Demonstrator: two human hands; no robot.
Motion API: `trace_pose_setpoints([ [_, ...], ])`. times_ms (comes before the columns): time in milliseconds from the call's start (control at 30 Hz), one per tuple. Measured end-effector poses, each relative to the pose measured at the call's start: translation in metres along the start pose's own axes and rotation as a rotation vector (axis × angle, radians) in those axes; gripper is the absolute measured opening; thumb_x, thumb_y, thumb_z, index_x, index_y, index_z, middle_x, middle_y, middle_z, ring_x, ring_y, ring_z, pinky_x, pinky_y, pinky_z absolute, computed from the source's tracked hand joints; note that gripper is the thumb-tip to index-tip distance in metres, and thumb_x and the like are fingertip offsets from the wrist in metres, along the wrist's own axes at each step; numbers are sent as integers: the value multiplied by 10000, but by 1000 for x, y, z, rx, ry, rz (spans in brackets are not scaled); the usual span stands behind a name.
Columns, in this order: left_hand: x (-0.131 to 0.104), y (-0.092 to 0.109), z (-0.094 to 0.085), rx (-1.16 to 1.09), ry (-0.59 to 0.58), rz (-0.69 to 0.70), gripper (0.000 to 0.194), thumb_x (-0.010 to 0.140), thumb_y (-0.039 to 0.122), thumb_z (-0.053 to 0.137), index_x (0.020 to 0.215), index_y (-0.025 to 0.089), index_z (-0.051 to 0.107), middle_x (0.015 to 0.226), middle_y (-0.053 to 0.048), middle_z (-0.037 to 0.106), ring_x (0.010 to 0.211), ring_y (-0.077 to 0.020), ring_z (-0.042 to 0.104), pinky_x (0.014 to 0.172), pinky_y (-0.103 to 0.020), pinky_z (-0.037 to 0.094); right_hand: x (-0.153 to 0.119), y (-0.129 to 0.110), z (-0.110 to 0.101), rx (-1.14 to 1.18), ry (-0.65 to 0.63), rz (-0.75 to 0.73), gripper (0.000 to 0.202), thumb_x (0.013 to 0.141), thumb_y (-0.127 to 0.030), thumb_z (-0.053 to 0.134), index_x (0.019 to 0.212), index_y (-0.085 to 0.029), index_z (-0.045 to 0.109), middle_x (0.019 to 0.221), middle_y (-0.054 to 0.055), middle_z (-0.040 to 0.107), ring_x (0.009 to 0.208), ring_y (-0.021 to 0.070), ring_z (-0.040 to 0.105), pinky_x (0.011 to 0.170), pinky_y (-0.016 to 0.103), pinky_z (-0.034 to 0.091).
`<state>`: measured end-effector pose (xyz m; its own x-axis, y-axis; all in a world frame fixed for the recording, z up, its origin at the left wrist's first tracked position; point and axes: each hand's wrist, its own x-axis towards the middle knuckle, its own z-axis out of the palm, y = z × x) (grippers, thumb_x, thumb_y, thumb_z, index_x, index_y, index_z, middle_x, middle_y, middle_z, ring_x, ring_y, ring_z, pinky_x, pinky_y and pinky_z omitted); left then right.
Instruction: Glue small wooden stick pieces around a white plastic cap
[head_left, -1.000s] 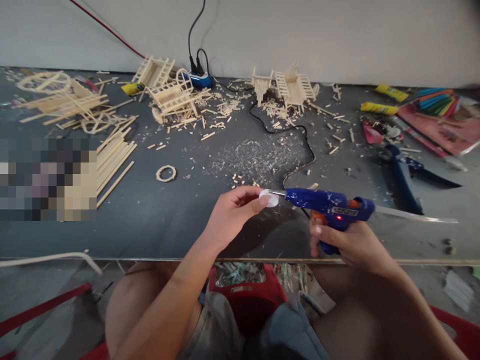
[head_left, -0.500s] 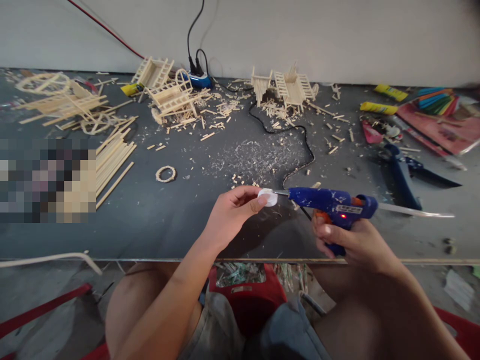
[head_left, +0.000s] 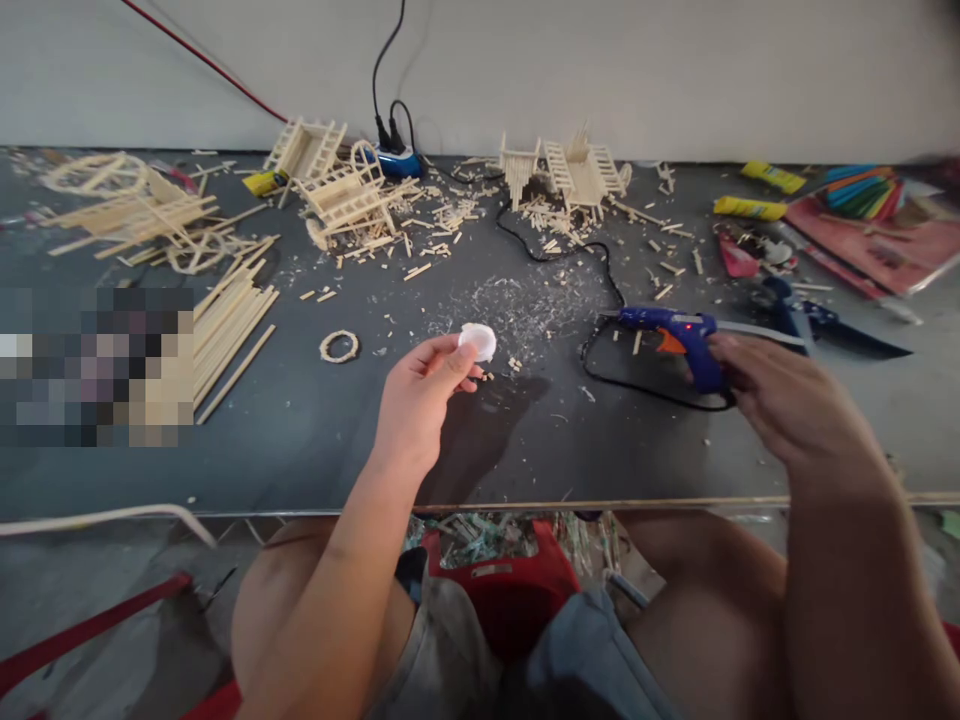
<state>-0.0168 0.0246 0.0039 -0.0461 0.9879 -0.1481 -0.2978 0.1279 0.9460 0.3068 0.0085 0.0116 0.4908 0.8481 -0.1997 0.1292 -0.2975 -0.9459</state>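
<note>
My left hand (head_left: 420, 395) pinches a small white round cap (head_left: 478, 343) between thumb and fingers, its hollow side facing me, above the table. To the right, a blue hot glue gun (head_left: 675, 330) with an orange trigger and a lit red light lies on its side at table level, nozzle pointing left. A clear glue stick (head_left: 761, 332) sticks out of its back. My right hand (head_left: 780, 395) has its fingers closed at the rear of the gun's handle; the fingertips are partly hidden. A small ring of wooden pieces (head_left: 340, 347) lies left of my left hand.
Wooden sticks (head_left: 232, 335) lie on the left. Stick-built models (head_left: 345, 200) and offcuts spread along the back. A black cord (head_left: 592, 245) winds to the gun. Blue cutters (head_left: 840, 325), yellow tubes (head_left: 750, 208) and a red packet (head_left: 870, 240) lie right. A red stool (head_left: 517, 590) stands below.
The glue gun has moved away from the cap, right and back onto the table, and my right hand has shifted to its rear. My left hand has moved left and tilted the cap.
</note>
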Motion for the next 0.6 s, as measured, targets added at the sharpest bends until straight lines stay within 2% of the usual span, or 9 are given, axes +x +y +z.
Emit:
trace_pose_setpoints([
  [67,1,2,-2,16,52,37,194,707,332,777,839,203,718,789,-18,681,688,-105,586,593,-206,469,-3,-3,0,-75,196,-162,148,751,-337,681,881,-265,687,888,24,695,778,180,619,601,277,492],
  [100,1,3,-3,28,69,50,209,699,339,781,841,200,716,793,-19,683,688,-106,586,590,-207,469,-7,-7,4,-117,243,-228,153,750,-343,681,889,-279,689,883,19,690,774,184,611,595,284,475],
  [167,1,4,-3,57,88,68,238,691,354,782,854,195,712,799,-22,685,686,-109,588,586,-210,468,-20,-14,21,-223,133,-284,166,752,-364,678,885,-268,704,848,23,688,744,183,604,602,295,447],
  [200,0,4,-3,71,92,74,250,691,361,779,864,194,711,799,-23,685,687,-111,589,587,-212,468,-29,-18,33,-288,11,-294,175,756,-375,673,869,-247,713,828,29,689,726,179,600,614,301,439],
  [233,-1,4,-3,86,97,79,260,693,368,776,872,192,709,797,-25,685,689,-114,591,588,-214,467,-37,-21,47,-391,-181,-271,214,752,-393,680,890,-235,721,847,36,694,749,185,606,649,308,444],
  [300,-3,3,-2,119,102,86,276,696,381,768,881,186,705,789,-30,683,696,-123,596,593,-221,467,-52,-22,77,-481,-369,-304,228,763,-396,663,883,-213,725,835,44,694,739,181,600,682,315,447],
  [367,-4,2,-1,151,105,90,288,699,393,763,884,181,704,784,-36,685,706,-133,600,600,-228,467,-61,-20,105,-509,-423,-371,213,780,-353,638,899,-197,723,854,52,684,730,174,583,692,316,445],
  [433,-6,2,-1,168,101,94,296,702,400,758,891,179,703,789,-38,689,715,-139,603,605,-231,467,-62,-15,125,-532,-403,-434,214,778,-321,633,922,-187,718,863,61,677,741,178,578,700,318,441],
  [600,-11,3,-2,143,83,80,279,708,386,759,890,185,696,799,-31,692,707,-127,595,605,-221,471,-54,-8,147,-593,-389,-476,192,760,-280,644,905,-175,714,839,60,681,769,192,588,723,323,436],
])
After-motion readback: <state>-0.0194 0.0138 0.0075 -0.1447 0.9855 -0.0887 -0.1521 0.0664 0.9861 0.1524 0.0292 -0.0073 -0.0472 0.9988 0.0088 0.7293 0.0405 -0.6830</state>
